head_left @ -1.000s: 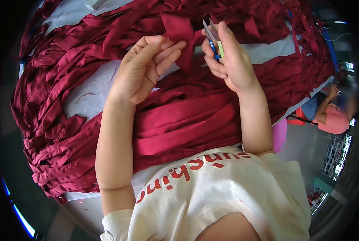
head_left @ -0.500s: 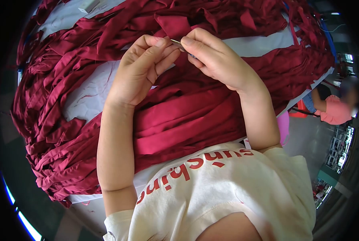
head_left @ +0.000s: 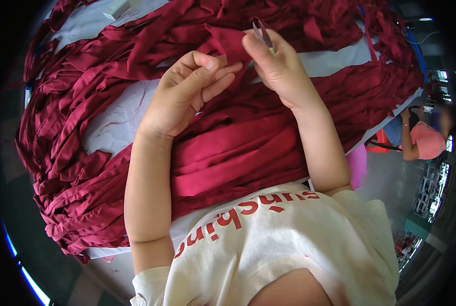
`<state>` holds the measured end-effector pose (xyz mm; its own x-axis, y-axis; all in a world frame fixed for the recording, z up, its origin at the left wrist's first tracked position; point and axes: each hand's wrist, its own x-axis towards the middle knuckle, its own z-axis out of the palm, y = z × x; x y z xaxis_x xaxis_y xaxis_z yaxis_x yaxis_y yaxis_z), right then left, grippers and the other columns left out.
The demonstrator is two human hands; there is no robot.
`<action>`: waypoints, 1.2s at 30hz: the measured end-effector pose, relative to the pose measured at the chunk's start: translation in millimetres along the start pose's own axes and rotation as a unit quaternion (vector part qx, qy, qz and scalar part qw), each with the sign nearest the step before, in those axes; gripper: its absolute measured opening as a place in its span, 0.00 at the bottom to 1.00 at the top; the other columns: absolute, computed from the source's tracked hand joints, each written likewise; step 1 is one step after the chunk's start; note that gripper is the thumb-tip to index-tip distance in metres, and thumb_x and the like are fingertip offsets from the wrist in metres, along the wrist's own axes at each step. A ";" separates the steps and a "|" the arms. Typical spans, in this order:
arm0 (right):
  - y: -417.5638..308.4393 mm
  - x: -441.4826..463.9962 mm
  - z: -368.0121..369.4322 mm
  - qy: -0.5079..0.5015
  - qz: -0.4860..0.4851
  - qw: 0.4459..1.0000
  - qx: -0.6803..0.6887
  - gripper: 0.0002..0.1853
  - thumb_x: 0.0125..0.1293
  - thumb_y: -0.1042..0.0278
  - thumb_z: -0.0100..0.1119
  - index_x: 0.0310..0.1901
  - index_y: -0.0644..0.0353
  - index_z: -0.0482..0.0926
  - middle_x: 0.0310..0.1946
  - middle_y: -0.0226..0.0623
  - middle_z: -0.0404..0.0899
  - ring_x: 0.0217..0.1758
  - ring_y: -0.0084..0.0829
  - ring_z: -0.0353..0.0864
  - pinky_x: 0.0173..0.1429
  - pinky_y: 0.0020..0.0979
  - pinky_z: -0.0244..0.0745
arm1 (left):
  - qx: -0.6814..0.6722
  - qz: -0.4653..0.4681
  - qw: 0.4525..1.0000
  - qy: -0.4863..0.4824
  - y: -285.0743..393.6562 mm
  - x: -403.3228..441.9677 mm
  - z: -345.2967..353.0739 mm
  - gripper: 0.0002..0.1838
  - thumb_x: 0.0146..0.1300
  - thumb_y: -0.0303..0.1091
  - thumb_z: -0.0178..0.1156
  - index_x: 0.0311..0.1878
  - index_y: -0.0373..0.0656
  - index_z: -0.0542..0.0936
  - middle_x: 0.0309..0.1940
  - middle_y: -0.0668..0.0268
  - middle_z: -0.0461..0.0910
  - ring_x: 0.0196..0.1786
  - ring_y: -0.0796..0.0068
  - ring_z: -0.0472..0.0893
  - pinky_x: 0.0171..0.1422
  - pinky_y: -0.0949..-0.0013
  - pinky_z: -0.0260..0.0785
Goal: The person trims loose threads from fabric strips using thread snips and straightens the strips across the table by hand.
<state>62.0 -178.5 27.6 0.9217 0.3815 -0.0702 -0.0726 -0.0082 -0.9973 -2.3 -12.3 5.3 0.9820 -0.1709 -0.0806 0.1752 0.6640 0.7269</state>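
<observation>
The left hand [head_left: 187,93] has its thumb and forefinger brought together, apparently on the near edge of a flap [head_left: 229,42] of dark red cloth, with the other fingers held out beneath it; the pinch probably serves to keep that edge lifted and separate from the folds around it. Just beside it, to the right, the right hand [head_left: 277,69] is closed around a small pair of snips [head_left: 267,41], its thumb toward the left hand. The blades stand apart and point up and away from the body, which likely keeps the tips clear of the pinching fingers; most of the handle is hidden in the palm. Both hands work close together above the middle of the table, perhaps so that edge and blades are in easy view. Below and around them lies the cloth [head_left: 238,155], heaped in long, loose bands; those nearest the body run side by side, seemingly gathered within reach. Between the bands the white table [head_left: 108,127] shows, with fine reddish lines on it, maybe threads. A white box [head_left: 116,9] rests at the far left, apart from the hands. Beyond the table's right edge, a person [head_left: 425,140] in a pink top sits by a red stool [head_left: 381,139].
</observation>
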 end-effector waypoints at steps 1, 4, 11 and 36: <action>7.9 1.5 0.2 -0.007 -0.015 1.000 -0.023 0.15 0.60 0.55 0.60 0.34 0.60 0.73 0.17 0.18 0.62 0.20 0.08 0.57 0.19 0.14 0.48 | 0.013 -0.005 1.000 0.008 2.1 -2.0 2.2 0.06 0.66 0.32 0.49 0.39 0.41 0.72 0.47 0.58 0.74 0.52 0.66 0.76 0.55 0.70 0.72; 13.7 1.0 -2.7 -0.009 0.010 0.998 0.067 0.11 0.58 0.60 0.63 0.31 0.57 0.73 0.17 0.15 0.62 0.19 0.07 0.56 0.21 0.15 0.49 | 0.004 0.036 0.995 0.096 6.6 5.3 -15.8 0.15 0.67 0.41 0.46 0.40 0.38 0.72 0.47 0.58 0.73 0.40 0.71 0.78 0.44 0.74 0.74; 15.6 -0.2 10.2 0.003 -0.040 0.999 0.009 0.13 0.58 0.60 0.63 0.25 0.54 0.70 0.16 0.14 0.61 0.20 0.07 0.55 0.23 0.16 0.49 | 0.198 0.050 0.967 0.150 6.1 2.7 4.8 0.27 0.62 0.52 0.53 0.44 0.31 0.74 0.38 0.61 0.76 0.29 0.80 0.77 0.35 0.78 0.72; 18.9 -8.7 13.9 -0.034 0.126 0.962 0.239 0.12 0.62 0.61 0.58 0.25 0.50 0.66 0.13 0.16 0.57 0.09 0.08 0.50 0.12 0.17 0.41 | -0.010 -0.042 0.997 0.060 -4.7 -0.8 -0.8 0.07 0.66 0.34 0.50 0.39 0.41 0.70 0.36 0.68 0.75 0.43 0.69 0.80 0.49 0.73 0.75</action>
<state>47.3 -169.1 9.7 0.8259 0.4825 -0.2916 -0.4729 0.3114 -0.8243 -3.9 -14.7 1.5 0.9649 -0.1397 -0.2223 0.2577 0.6655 0.7005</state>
